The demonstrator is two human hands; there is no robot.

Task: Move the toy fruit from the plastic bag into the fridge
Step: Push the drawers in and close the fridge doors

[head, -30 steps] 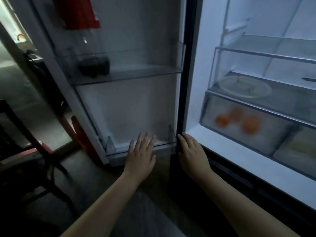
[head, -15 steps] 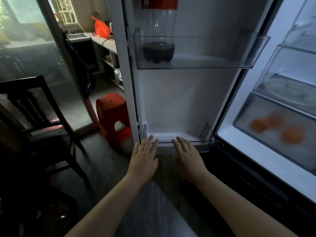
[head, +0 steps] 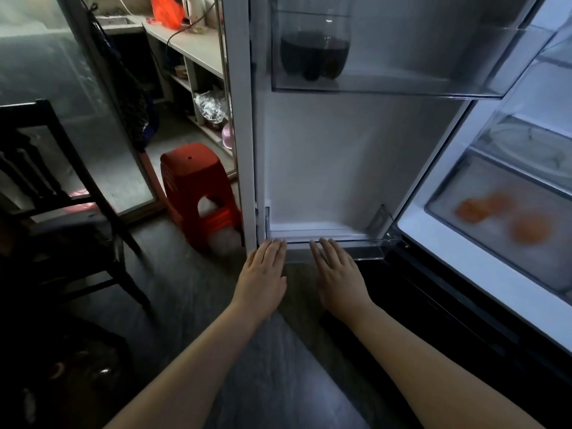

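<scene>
The fridge stands open, its door [head: 340, 156] swung out in front of me. Three orange toy fruits [head: 501, 216] lie blurred behind the clear front of the crisper drawer [head: 464, 181] at the right. My left hand [head: 263, 274] and my right hand [head: 337, 274] are flat, palms down, fingers together, fingertips at the lower door bin [head: 365, 246]. Both hands hold nothing. An orange plastic bag [head: 165, 10] sits on the far counter at the top left.
A soda bottle [head: 315, 54] with dark liquid stands in the upper door shelf. A red plastic stool [head: 198, 190] is left of the door, a dark wooden chair [head: 55, 187] further left. A white counter [head: 192, 44] with lower shelves runs behind.
The view has swung left, so the fridge interior slid to the right edge and the room came into sight. Both hands stayed flat, now side by side at the door's bottom bin.
</scene>
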